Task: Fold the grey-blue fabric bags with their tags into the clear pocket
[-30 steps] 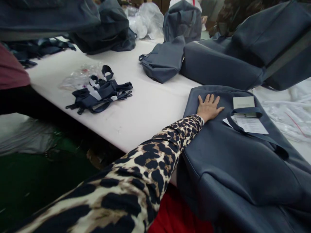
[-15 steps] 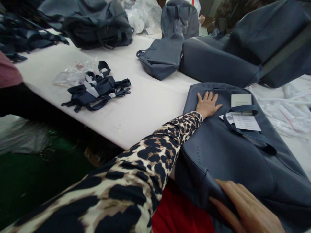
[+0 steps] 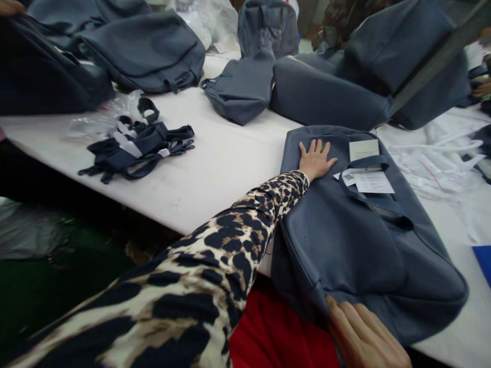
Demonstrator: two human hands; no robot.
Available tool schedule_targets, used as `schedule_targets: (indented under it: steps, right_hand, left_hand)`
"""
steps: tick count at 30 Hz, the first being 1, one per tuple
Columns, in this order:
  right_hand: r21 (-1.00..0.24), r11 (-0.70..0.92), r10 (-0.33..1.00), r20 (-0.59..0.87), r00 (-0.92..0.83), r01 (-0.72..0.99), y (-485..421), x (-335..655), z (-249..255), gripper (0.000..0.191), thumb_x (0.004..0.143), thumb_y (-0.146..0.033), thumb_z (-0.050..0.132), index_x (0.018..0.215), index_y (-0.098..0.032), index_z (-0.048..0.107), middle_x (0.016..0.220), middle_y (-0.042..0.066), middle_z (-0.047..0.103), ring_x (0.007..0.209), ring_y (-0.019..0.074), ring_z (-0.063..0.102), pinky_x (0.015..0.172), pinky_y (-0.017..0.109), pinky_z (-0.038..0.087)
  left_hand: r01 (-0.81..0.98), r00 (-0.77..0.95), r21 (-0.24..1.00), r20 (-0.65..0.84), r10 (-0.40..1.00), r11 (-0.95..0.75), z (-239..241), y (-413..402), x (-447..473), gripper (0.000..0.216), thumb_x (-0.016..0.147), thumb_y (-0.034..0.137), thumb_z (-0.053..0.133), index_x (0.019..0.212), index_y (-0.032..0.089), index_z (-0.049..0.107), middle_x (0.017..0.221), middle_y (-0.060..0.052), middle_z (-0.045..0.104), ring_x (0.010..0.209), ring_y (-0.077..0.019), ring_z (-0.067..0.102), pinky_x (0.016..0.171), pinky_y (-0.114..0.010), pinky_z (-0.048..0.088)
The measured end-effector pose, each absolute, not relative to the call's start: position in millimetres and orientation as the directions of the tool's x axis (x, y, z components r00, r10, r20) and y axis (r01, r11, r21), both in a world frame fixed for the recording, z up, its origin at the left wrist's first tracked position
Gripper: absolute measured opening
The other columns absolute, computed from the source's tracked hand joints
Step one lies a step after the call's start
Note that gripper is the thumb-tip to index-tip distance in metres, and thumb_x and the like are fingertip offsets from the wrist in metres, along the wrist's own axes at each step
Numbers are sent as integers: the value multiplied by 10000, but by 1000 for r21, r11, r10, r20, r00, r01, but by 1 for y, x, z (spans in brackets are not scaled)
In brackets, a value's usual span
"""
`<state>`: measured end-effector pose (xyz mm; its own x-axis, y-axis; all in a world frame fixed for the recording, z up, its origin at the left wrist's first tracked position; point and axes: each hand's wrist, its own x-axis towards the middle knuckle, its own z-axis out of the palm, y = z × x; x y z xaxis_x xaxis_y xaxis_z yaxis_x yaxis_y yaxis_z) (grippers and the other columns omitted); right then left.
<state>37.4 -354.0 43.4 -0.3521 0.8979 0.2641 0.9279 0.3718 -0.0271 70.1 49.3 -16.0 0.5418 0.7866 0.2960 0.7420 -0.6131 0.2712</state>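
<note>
1. One white counter [image 3: 230, 168] carries everything I see, and the big slate-blue bag [image 3: 356, 245] lies flat at its near right, its near end hanging over the counter's edge.
2. Several more blue bags [image 3: 326, 97] are heaped along the far side; a smaller pouch [image 3: 240, 94] sits just left of them.
3. A bundle of dark straps [image 3: 141, 148] lies well apart to the left, beside a clear plastic wrapper [image 3: 95, 120].
4. My left hand [image 3: 315, 159], in a leopard-print sleeve [image 3: 230, 255], rests open and flat on the bag's far left corner, gripping nothing.
5. My right hand [image 3: 364, 337] lies on the bag's near edge, fingers extended over the fold; I cannot tell whether it pinches the fabric.
6. Paper tags [image 3: 370, 176] sit under the bag's handle [image 3: 376, 199].
7. Risk, as I judge it: the overhanging end could drag the bag off the counter if either hand lifts, and any sliding could crumple or shed the loose tags.
</note>
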Motion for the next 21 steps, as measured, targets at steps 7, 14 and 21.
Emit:
schedule_targets:
  steps: [7, 14, 21]
  right_hand:
    - [-67, 201, 945, 275, -176, 977, -346, 27, 37, 217, 1000, -184, 388, 1016, -208, 604, 809, 30, 567, 727, 179, 491, 667, 295, 376]
    - [-204, 100, 950, 312, -32, 974, -350, 21, 53, 199, 932, -132, 486, 1068, -211, 608, 933, 47, 605, 815, 194, 549, 718, 303, 456]
    - [-397, -53, 791, 543, 281, 916, -379, 27, 60, 351, 916, -328, 616, 1247, -221, 567, 1261, 97, 574, 1167, 260, 528, 1009, 456, 436]
  left_hand:
    - [636, 670, 466, 62, 739, -616, 33, 39, 45, 652, 948, 430, 496, 1497, 119, 332, 1580, -181, 234, 1480, -327, 160, 1169, -634, 43]
    - [111, 875, 596, 322, 363, -795, 72, -67, -80, 436, 935, 315, 539, 1361, 219, 537, 1437, -67, 511, 1355, -199, 441, 1157, -365, 324]
    - [130, 917, 566, 243, 316, -814, 49, -137, -186, 617, 846, 325, 656, 1427, 324, 450, 1429, -44, 518, 1345, -248, 452, 1217, -492, 158]
